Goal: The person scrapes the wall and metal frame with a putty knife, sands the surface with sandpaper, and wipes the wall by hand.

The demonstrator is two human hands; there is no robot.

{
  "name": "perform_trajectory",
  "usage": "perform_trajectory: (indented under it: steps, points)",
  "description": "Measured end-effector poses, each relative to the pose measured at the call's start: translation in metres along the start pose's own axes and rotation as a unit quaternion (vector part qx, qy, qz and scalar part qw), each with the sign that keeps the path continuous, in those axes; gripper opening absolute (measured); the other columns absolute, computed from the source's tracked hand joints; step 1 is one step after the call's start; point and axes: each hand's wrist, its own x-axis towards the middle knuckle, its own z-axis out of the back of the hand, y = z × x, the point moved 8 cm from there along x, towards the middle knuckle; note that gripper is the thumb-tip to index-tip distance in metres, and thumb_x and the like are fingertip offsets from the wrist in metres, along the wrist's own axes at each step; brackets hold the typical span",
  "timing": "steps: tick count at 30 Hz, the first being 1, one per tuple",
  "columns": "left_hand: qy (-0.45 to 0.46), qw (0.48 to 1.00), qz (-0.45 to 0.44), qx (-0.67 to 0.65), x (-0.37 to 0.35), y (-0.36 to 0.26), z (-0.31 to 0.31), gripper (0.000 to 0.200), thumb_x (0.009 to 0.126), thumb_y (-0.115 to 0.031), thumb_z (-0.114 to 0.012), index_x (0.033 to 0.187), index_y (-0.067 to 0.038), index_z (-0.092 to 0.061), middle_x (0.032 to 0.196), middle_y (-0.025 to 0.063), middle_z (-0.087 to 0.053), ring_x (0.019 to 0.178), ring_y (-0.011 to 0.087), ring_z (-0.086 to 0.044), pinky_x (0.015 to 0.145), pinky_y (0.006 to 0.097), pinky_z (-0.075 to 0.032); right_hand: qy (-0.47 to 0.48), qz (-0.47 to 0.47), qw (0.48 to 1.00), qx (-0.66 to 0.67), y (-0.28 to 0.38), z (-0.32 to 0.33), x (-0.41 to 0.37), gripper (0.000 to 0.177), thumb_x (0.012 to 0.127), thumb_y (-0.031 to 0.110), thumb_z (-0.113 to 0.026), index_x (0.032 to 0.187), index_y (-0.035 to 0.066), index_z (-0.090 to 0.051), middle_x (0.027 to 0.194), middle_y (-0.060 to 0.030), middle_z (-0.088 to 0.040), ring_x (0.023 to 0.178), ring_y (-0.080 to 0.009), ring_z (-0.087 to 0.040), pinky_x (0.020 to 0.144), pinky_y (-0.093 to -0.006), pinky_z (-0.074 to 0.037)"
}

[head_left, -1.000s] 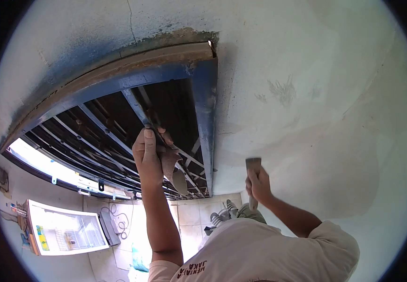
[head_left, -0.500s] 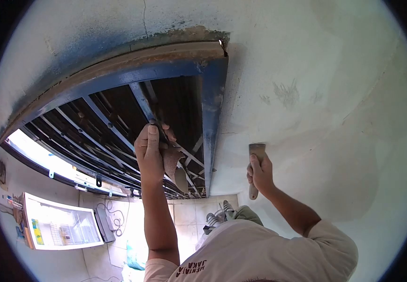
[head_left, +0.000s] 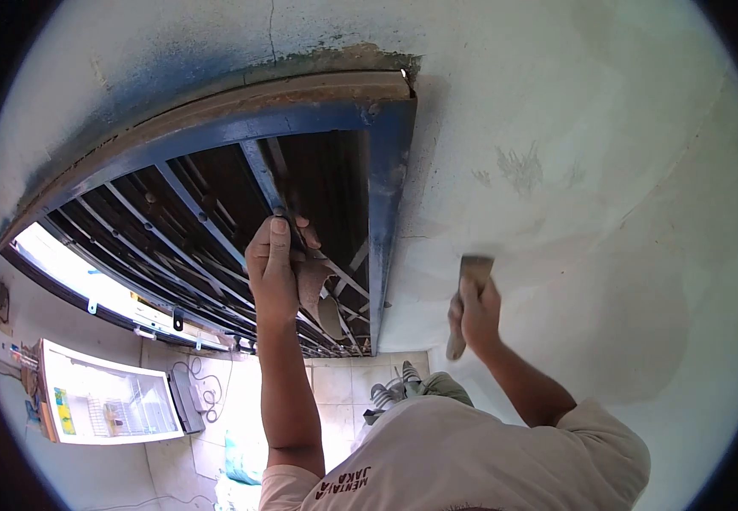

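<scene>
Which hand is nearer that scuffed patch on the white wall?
Right. The right hand holds a scraper below the scuffed patch; the left hand, farther off, presses sandpaper on the grille.

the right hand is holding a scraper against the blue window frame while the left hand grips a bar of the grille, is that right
Not quite. The head view shows the right hand holding the scraper against the white wall, beside the blue window frame, not on it. The left hand does grip a bar of the grille.
</scene>
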Motion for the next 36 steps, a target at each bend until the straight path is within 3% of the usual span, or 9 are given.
perform_trajectory:
  steps: [4, 7, 11, 15, 19, 22, 26, 28, 36]
  points:
    - [-0.008, 1.000, 0.023, -0.001, -0.002, -0.001, 0.001, 0.039, 0.102, -0.036, -0.046, 0.093, -0.002, -0.063, 0.074, 0.0042, -0.062, 0.065, 0.0092, -0.057, 0.058, 0.0213, -0.044, 0.048, -0.085, 0.994, -0.043, -0.066, 0.016, -0.026, 0.018, 0.101, 0.024, -0.048, 0.092, 0.009, -0.042, 0.059, -0.0008, -0.043, 0.040, -0.0096, -0.041, 0.035, -0.0256, -0.036]
    - [0.010, 1.000, 0.004, -0.024, 0.000, 0.001, -0.001, 0.035, 0.102, -0.036, -0.045, 0.097, -0.005, -0.058, 0.074, 0.0059, -0.060, 0.054, 0.0120, -0.062, 0.047, 0.0227, -0.054, 0.015, -0.032, 0.998, -0.058, -0.017, 0.002, 0.010, 0.019, 0.101, 0.023, -0.047, 0.089, 0.009, -0.040, 0.059, -0.0001, -0.042, 0.040, -0.0088, -0.040, 0.035, -0.0245, -0.036]
    - [-0.004, 1.000, -0.003, -0.003, 0.000, 0.003, 0.002, 0.034, 0.102, -0.036, -0.045, 0.097, -0.005, -0.058, 0.073, 0.0054, -0.059, 0.054, 0.0115, -0.061, 0.048, 0.0229, -0.055, 0.007, -0.007, 1.000, -0.011, -0.020, 0.013, 0.002, 0.018, 0.101, 0.022, -0.047, 0.090, 0.009, -0.041, 0.058, 0.0002, -0.041, 0.040, -0.0088, -0.039, 0.036, -0.0247, -0.036]
    - [-0.002, 1.000, -0.007, 0.001, 0.000, 0.004, 0.002, 0.035, 0.101, -0.037, -0.045, 0.097, -0.005, -0.058, 0.073, 0.0053, -0.059, 0.056, 0.0113, -0.060, 0.049, 0.0235, -0.055, 0.033, -0.097, 0.994, -0.038, -0.065, 0.018, -0.024, 0.016, 0.101, 0.022, -0.049, 0.092, 0.010, -0.042, 0.059, 0.0007, -0.042, 0.041, -0.0081, -0.039, 0.036, -0.0254, -0.036]
    - [-0.011, 1.000, 0.001, -0.027, -0.002, 0.001, -0.002, 0.036, 0.101, -0.037, -0.045, 0.097, -0.004, -0.058, 0.073, 0.0059, -0.060, 0.056, 0.0115, -0.060, 0.049, 0.0235, -0.054, 0.052, -0.024, 0.998, -0.002, -0.025, -0.001, 0.012, 0.018, 0.101, 0.022, -0.049, 0.090, 0.011, -0.041, 0.059, 0.0007, -0.042, 0.044, -0.0078, -0.041, 0.036, -0.0249, -0.037]
    - [-0.028, 0.999, 0.022, 0.004, -0.003, 0.000, 0.002, 0.038, 0.102, -0.036, -0.046, 0.093, -0.003, -0.064, 0.072, 0.0033, -0.062, 0.064, 0.0077, -0.055, 0.058, 0.0217, -0.042, 0.007, -0.011, 1.000, -0.005, -0.014, 0.015, 0.004, 0.019, 0.101, 0.023, -0.049, 0.089, 0.011, -0.040, 0.060, 0.0006, -0.041, 0.045, -0.0077, -0.042, 0.036, -0.0248, -0.038]
    - [-0.024, 0.999, 0.022, -0.008, -0.004, -0.003, 0.000, 0.037, 0.102, -0.034, -0.047, 0.093, -0.003, -0.065, 0.072, 0.0027, -0.062, 0.065, 0.0076, -0.054, 0.060, 0.0224, -0.042, 0.016, -0.122, 0.992, 0.022, -0.077, 0.037, -0.036, 0.016, 0.099, 0.021, -0.051, 0.093, 0.009, -0.042, 0.062, -0.0010, -0.044, 0.044, -0.0106, -0.044, 0.036, -0.0274, -0.039]
    - [-0.026, 0.999, 0.008, 0.019, -0.004, -0.009, 0.000, 0.036, 0.102, -0.033, -0.047, 0.093, -0.003, -0.065, 0.072, 0.0024, -0.062, 0.065, 0.0076, -0.054, 0.061, 0.0223, -0.042, 0.069, -0.232, 0.967, 0.074, -0.120, 0.042, -0.066, 0.016, 0.097, 0.020, -0.055, 0.096, 0.010, -0.043, 0.067, -0.0029, -0.047, 0.048, -0.0147, -0.048, 0.038, -0.0324, -0.042]
    - [-0.015, 0.998, -0.049, 0.019, -0.004, -0.009, -0.001, 0.037, 0.101, -0.035, -0.048, 0.092, -0.002, -0.064, 0.073, 0.0027, -0.061, 0.070, 0.0108, -0.056, 0.065, 0.0250, -0.044, 0.302, -0.277, 0.910, 0.058, -0.155, 0.040, -0.109, 0.038, 0.079, 0.009, -0.063, 0.111, 0.008, -0.042, 0.081, -0.0142, -0.057, 0.066, -0.0246, -0.061, 0.056, -0.0349, -0.052]
